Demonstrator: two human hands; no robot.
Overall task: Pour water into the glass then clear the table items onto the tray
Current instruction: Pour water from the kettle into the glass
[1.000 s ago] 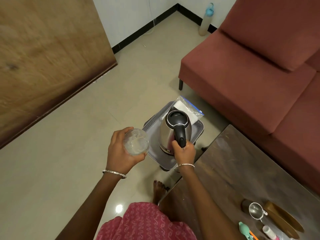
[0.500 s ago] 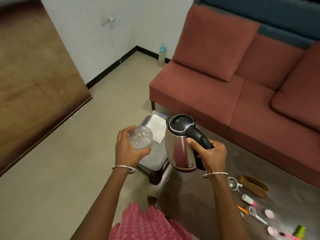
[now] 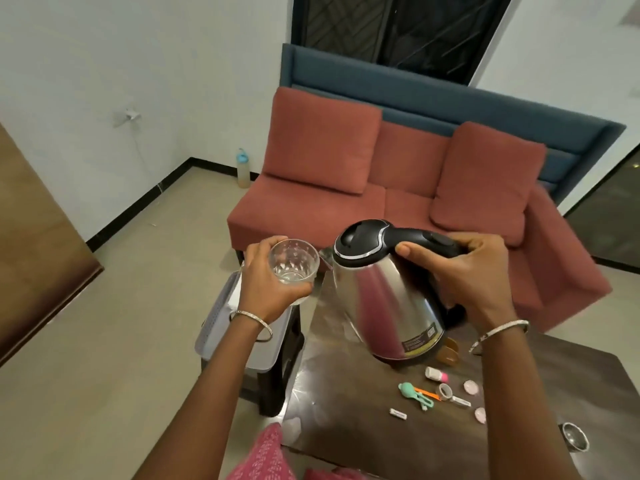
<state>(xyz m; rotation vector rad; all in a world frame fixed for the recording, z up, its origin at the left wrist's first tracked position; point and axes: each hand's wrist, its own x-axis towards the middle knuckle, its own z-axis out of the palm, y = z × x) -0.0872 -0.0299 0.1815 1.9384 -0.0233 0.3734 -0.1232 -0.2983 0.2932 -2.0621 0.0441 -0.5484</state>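
Left hand (image 3: 266, 282) grips the glass (image 3: 293, 261); right hand (image 3: 474, 271) clasps the kettle (image 3: 384, 296) handle, tilted beside it, above the table (image 3: 381, 427).

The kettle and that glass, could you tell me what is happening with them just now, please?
A person is about to pour. The right hand grips the steel kettle by its black handle and tilts it, spout toward the glass that the left hand holds beside it. No stream is visible. Small items lie on the dark table, and the grey tray sits on a stool to its left.
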